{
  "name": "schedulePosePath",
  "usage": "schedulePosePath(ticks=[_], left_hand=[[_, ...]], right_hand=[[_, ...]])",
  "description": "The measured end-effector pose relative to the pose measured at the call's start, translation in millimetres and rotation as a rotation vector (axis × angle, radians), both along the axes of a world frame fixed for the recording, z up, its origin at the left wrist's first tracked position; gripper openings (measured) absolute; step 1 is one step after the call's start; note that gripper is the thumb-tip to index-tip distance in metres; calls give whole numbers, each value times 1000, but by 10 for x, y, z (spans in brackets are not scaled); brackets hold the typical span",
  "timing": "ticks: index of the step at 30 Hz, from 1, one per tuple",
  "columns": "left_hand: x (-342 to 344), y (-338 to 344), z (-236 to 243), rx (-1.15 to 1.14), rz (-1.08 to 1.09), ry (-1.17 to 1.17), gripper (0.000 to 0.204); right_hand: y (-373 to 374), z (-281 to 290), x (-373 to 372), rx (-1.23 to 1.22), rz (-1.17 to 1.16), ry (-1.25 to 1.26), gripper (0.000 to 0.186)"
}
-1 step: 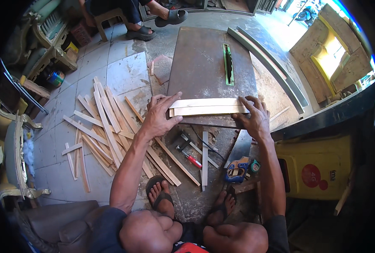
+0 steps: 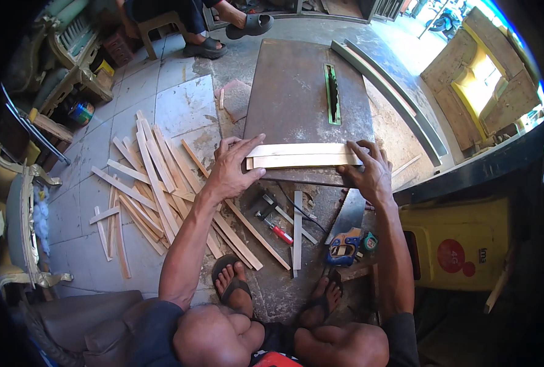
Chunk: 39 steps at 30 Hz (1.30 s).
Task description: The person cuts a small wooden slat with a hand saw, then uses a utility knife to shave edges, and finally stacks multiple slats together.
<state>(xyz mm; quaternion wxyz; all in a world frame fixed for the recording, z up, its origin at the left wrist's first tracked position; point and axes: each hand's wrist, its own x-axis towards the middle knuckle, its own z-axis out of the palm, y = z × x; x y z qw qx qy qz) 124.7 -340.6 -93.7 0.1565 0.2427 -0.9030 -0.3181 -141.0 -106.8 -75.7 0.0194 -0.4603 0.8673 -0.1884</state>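
Observation:
Two pale wooden strips (image 2: pixel 302 156) lie side by side along the near edge of a dark brown tabletop (image 2: pixel 284 92). The nearer strip starts slightly to the right of the other one's left end. My left hand (image 2: pixel 230 168) grips the left ends, thumb on the near side and fingers over the far side. At the right ends my right hand (image 2: pixel 370 168) closes on the same strips, its thumb low and fingers curled over the top. Beyond them, the tabletop has a green-edged slot (image 2: pixel 333 95) with a jagged dark edge inside.
Many loose wooden strips (image 2: pixel 155 177) are heaped on the tiled floor to the left. Between my feet and the tabletop lie a red-handled clamp (image 2: pixel 278 232), a handsaw (image 2: pixel 345 238) and a tape measure (image 2: pixel 370 241). A yellow plastic stool (image 2: pixel 467 232) stands right. Another person's sandalled feet (image 2: pixel 204 48) are beyond.

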Motion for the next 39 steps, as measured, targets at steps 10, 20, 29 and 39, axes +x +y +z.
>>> schedulePosePath(ticks=[10, 20, 29, 39], left_hand=[[28, -58, -42, -7, -66, 24, 66], [34, -38, -68, -32, -77, 22, 62], [-8, 7, -140, -39, -66, 50, 60], [-14, 39, -215, -61, -48, 284, 81]], right_hand=[[92, -23, 1, -64, 41, -87, 67], [144, 39, 15, -100, 77, -137, 66], [205, 16, 29, -131, 64, -156, 67], [212, -47, -23, -160, 70, -200, 76]])
